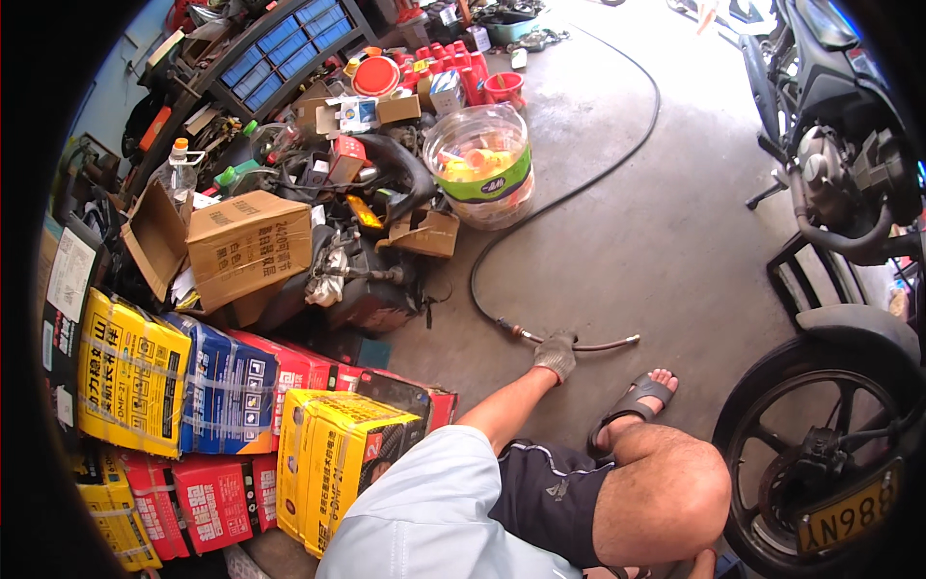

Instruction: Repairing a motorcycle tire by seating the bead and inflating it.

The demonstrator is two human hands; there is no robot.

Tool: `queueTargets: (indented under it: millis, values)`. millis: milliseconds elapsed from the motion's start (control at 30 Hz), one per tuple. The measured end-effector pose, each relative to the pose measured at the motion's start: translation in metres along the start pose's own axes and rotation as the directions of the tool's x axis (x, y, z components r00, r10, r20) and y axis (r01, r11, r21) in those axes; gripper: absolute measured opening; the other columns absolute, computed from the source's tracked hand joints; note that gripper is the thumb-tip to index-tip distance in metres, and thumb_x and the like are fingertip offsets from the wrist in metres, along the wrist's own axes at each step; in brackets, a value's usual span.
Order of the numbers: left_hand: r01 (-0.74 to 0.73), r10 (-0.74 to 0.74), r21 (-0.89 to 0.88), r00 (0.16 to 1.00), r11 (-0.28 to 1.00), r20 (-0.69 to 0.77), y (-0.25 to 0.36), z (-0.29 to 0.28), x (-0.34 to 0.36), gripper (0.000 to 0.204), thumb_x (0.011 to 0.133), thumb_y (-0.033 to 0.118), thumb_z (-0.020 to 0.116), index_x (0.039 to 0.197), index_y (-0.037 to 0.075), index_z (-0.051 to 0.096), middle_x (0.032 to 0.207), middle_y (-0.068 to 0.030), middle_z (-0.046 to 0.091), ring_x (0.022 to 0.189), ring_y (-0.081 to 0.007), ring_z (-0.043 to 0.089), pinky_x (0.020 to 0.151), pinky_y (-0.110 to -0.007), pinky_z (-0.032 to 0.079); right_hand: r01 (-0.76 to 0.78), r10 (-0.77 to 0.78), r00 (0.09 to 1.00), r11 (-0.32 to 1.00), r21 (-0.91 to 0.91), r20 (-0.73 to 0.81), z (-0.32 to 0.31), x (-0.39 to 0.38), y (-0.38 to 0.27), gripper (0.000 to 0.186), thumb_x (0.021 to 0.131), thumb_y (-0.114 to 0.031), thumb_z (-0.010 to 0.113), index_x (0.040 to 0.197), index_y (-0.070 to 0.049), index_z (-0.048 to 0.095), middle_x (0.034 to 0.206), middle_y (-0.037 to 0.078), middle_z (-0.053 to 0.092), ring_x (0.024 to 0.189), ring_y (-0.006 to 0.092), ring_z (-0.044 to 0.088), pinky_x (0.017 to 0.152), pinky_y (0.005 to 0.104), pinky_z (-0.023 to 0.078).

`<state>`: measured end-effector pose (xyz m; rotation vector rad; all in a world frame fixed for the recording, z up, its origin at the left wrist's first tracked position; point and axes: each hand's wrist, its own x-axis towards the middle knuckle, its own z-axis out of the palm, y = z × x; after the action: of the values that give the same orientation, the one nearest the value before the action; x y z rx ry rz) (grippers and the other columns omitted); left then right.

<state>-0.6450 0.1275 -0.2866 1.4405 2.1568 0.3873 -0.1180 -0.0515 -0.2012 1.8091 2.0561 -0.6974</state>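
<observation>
My left hand [556, 356], in a grey knitted work glove, reaches out low over the floor with its fingers closed round a hose. A short brownish length of hose [606, 345] sticks out to the right of the glove and ends in a metal tip. On the other side, a brass-coloured fitting [518, 332] joins it to a long black hose [569, 196] that curves away across the floor. My right hand does not show. At the lower edge is a small patch of skin, too cut off to make out. My sandalled foot [640, 405] is just right of the hose.
Yellow, blue and red battery boxes [227, 386] are stacked at left. Behind them lie an open cardboard carton [253, 246] and jumbled parts. A clear bucket [485, 203] holds yellow items. At right stand a motorcycle engine [834, 174] and a wheel [748, 449] with a yellow plate.
</observation>
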Motion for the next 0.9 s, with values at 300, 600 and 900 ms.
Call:
queueTargets:
  millis: [300,600,900]
  values:
    - [0.194,-0.189,-0.421,0.980,0.886,0.055,0.013,0.007,0.013,0.039,0.079,0.000,0.041,0.113,0.003,0.061,0.108,-0.0186,0.063,0.106,-0.0306,0.058,0.093,-0.037,0.044,0.119,-0.098,0.989,0.974,0.192,-0.113,-0.153,-0.036,-0.085,0.028,0.078,-0.025,0.059,0.095,-0.004,0.065,0.094,0.019,0.064,0.092,0.0350,0.061,0.079,0.0415,0.048]
    - [0.303,0.001,-0.837,0.940,0.455,0.341,0.094,-0.106,0.005,0.031,0.090,0.015,0.051,0.118,0.002,0.056,0.086,-0.0076,0.066,0.051,-0.0106,0.053,0.045,-0.024,0.041,0.135,-0.055,0.952,0.958,0.254,-0.301,-0.250,-0.097,-0.157,0.028,0.074,-0.016,0.059,0.098,-0.002,0.064,0.091,0.018,0.064,0.088,0.0371,0.060,0.079,0.0414,0.048]
    - [-0.315,0.454,-0.755,0.891,0.576,-0.025,0.168,-0.290,-0.078,0.021,0.095,0.020,0.052,0.106,0.006,0.063,0.063,0.0044,0.049,0.052,-0.0034,0.040,0.045,-0.019,0.034,0.246,-0.244,0.968,0.969,0.034,-0.053,-0.232,-0.059,-0.161,0.034,0.082,-0.029,0.059,0.105,-0.006,0.064,0.100,0.018,0.065,0.097,0.0318,0.061,0.083,0.0395,0.049]
